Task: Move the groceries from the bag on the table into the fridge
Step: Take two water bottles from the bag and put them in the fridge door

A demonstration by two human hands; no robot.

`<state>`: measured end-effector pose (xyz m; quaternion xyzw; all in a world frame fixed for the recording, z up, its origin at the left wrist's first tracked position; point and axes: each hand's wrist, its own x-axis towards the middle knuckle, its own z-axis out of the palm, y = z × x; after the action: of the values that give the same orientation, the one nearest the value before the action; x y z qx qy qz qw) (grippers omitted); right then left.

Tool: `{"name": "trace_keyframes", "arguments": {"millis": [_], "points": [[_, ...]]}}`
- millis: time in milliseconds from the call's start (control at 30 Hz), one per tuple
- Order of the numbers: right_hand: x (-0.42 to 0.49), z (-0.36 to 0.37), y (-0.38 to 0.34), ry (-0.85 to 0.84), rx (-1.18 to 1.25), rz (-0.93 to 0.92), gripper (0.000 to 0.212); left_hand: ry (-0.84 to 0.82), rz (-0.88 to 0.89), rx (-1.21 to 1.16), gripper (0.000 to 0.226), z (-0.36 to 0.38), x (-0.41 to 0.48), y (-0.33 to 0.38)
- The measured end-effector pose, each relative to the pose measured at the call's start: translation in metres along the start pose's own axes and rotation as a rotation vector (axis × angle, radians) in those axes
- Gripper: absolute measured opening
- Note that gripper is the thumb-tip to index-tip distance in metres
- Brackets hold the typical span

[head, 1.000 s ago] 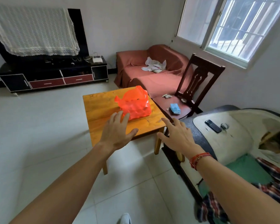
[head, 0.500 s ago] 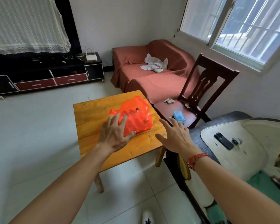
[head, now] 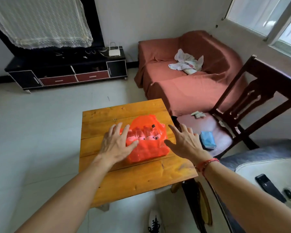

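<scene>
Orange plastic, thin and see-through, makes the bag (head: 148, 145) that sits near the middle of the wooden table (head: 141, 182). It is well in from every edge, with bare planks all around it. Through the film, bottles (head: 142, 136) show lying side by side, one with a dark cap.

The left hand (head: 116, 143) is at the bag's 9 o'clock with its fingers spread. Its thumb and fingertips overlap the bag's left edge, but whether they press on it cannot be told. The right hand (head: 183, 143) is at the bag's 3 o'clock, also spread, with its thumb just beside the bag's right edge. It wears a red bracelet (head: 207, 163) at the wrist.

From the table, a dark wooden chair (head: 242, 115) stands close at 3 o'clock with its seat nearly against the table's edge; a blue packet (head: 207, 140) lies on it. A covered sofa (head: 183, 91) is at 1 o'clock, near the table's far corner. A black TV stand (head: 65, 73) is at 11 o'clock, well apart. Pale tiled floor (head: 32, 140) lies open from 8 to 11 o'clock. At 6 o'clock a white shoe (head: 154, 222) is by the near edge.
</scene>
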<state>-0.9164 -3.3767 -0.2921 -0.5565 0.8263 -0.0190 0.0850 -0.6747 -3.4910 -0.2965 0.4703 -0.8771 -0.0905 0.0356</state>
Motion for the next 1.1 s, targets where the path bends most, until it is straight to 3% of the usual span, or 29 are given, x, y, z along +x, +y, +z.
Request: {"name": "trace_keyframes", "arguments": {"millis": [267, 800, 1100], "points": [[0.076, 0.007, 0.015, -0.054, 0.029, -0.072, 0.077, -0.071, -0.098, 0.006, 0.078, 0.009, 0.049, 0.008], [0.117, 0.016, -0.005, -0.138, 0.041, -0.115, 0.072, -0.122, -0.118, -0.111, 0.074, 0.027, 0.102, -0.005], [0.158, 0.052, -0.030, -0.255, 0.094, -0.161, 0.073, -0.233, -0.199, -0.245, 0.064, 0.065, 0.145, -0.008]]}}
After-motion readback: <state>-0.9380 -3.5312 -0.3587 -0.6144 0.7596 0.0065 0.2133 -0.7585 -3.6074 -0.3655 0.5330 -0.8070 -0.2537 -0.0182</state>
